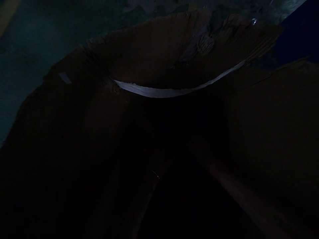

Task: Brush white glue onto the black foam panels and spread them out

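Both my arms reach down into a deep cardboard box [149, 53] with worn, torn upper edges. My left hand [160, 159] is a faint shape low in the middle, just beyond a thin shiny band [156, 174] at the wrist. To its right, my right hand [199, 147] fades into the dark inside the box. Fingers of both hands are lost in shadow, so whatever they touch or hold cannot be made out. A white strip [159, 93] curves across the box's far inner wall.
Green floor [37, 43] shows beyond the box at the upper left, with a yellow line [7, 13] in the corner. Something dark blue [299, 36] stands at the upper right, against the box's edge. A small pale label [64, 77] is on the left wall.
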`<action>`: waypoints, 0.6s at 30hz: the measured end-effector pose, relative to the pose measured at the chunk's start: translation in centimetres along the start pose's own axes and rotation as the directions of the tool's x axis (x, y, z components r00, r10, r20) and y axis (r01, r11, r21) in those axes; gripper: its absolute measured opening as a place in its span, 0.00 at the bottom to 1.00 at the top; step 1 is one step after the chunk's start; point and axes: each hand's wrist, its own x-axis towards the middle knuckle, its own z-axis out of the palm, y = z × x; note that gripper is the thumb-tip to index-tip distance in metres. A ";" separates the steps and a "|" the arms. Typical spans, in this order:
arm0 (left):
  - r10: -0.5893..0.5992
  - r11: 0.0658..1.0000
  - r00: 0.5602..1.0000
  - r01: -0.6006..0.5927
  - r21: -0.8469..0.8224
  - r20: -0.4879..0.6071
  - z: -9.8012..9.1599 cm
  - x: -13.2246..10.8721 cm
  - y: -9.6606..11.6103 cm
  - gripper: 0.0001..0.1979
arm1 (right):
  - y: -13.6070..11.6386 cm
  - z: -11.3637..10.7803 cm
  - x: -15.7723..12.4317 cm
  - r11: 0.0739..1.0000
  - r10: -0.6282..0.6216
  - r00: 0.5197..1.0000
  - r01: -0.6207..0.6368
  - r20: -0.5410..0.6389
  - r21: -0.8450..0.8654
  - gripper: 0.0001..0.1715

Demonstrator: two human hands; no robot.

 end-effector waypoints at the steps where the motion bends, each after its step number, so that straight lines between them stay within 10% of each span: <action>1: -0.002 1.000 1.000 0.002 0.000 0.003 0.2 -0.1 0.0 0.40 | 0.9 -1.9 3.2 0.999 0.035 0.999 -0.036 0.020 0.012 0.34; 5: -0.035 0.999 0.999 0.036 0.024 -0.014 0.6 -0.5 0.1 0.37 | 3.2 -6.3 9.7 1.000 0.008 1.000 -0.009 0.024 0.028 0.27; 10: -0.027 0.998 0.999 0.029 0.048 -0.030 -0.1 -0.9 0.4 0.24 | 3.5 -6.1 8.2 0.998 -0.061 0.997 0.060 0.052 0.037 0.22; 18: -0.005 0.999 1.000 0.005 0.042 -0.005 -0.4 -1.2 0.6 0.35 | 4.0 -5.7 9.8 1.000 -0.016 0.992 0.015 -0.125 -0.006 0.38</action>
